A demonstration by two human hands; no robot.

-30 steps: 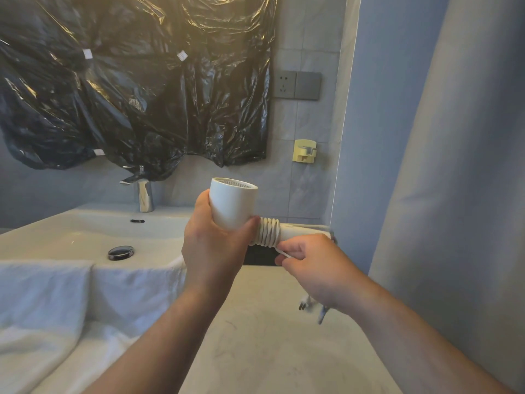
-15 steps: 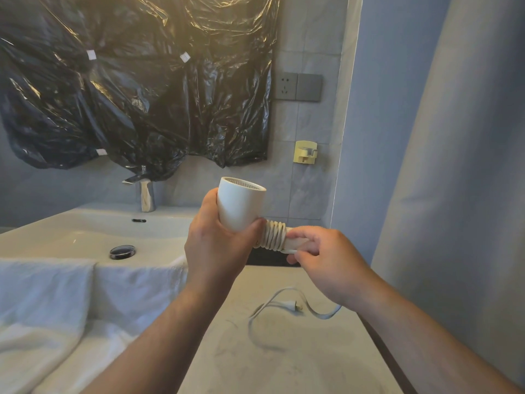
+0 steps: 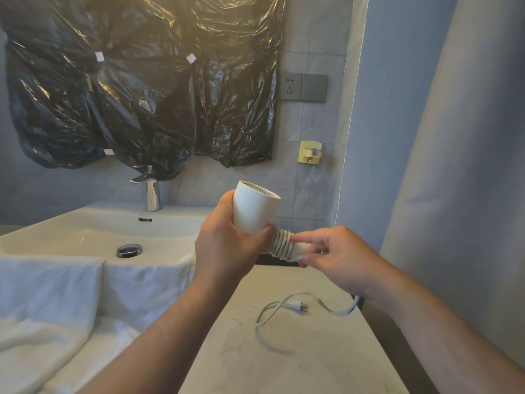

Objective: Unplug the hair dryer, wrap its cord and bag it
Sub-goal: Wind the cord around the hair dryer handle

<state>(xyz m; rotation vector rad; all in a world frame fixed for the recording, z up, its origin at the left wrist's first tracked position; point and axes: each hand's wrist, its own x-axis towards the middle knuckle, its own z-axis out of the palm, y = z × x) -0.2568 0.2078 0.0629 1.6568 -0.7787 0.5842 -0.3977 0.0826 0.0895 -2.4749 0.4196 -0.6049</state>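
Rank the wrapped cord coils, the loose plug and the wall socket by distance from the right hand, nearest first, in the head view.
1. Cord coils: on the hair dryer handle, at the right hand fingertips.
2. Plug: on the counter, below the hand.
3. Wall socket: high on the tiled wall behind.

**Warm glare above, cool dimness below**

A warm yellow glow washed the top of the black plastic sheet [image 3: 142, 95], and its creases threw sharp glints. Elsewhere the light was cool, bluish and fairly dim. The loose cord [image 3: 343, 313] cast a soft shadow on the counter [image 3: 284, 365]. Wide-angle distortion bowed the curtain [image 3: 468, 166] at the right edge.
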